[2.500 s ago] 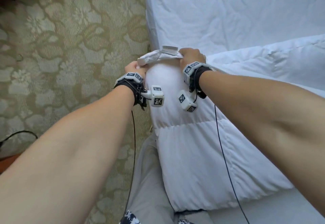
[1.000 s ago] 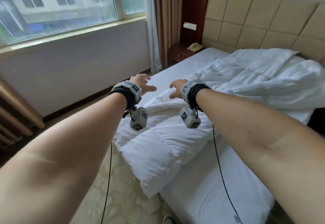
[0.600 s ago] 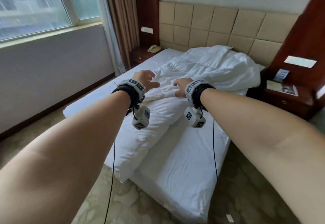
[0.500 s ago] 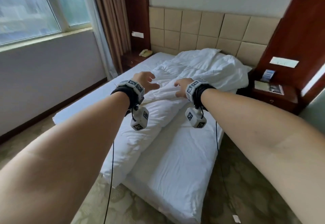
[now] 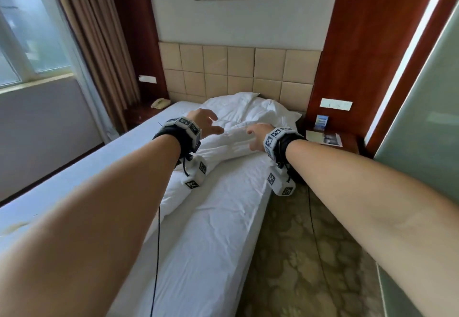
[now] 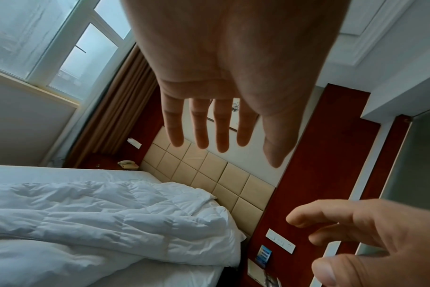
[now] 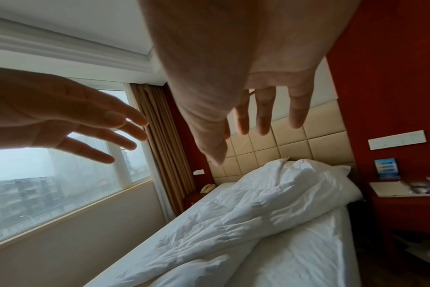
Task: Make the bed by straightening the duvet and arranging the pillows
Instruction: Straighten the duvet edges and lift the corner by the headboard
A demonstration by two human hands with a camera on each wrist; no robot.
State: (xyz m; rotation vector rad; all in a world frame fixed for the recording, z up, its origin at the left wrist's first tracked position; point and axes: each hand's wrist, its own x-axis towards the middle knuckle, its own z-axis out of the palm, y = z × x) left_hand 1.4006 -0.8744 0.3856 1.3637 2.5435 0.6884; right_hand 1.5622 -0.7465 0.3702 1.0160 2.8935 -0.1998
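A white quilted duvet lies bunched in a long ridge down the middle of the bed, piled highest by the padded headboard. The same duvet fills both wrist views. My left hand and right hand hover in the air above the ridge, side by side, with fingers spread and nothing in them. Straight left fingers and straight right fingers show in the wrist views. No separate pillow can be made out in the white heap.
A dark wood nightstand with papers stands right of the bed, and another with a telephone stands at the left. Window and brown curtains line the left wall. Patterned carpet runs along the bed's right side, beside a frosted glass panel.
Both hands let go of the duvet corner they were gripping and rose open above it. The view has swung from the bed's left side round to its foot, facing the headboard.
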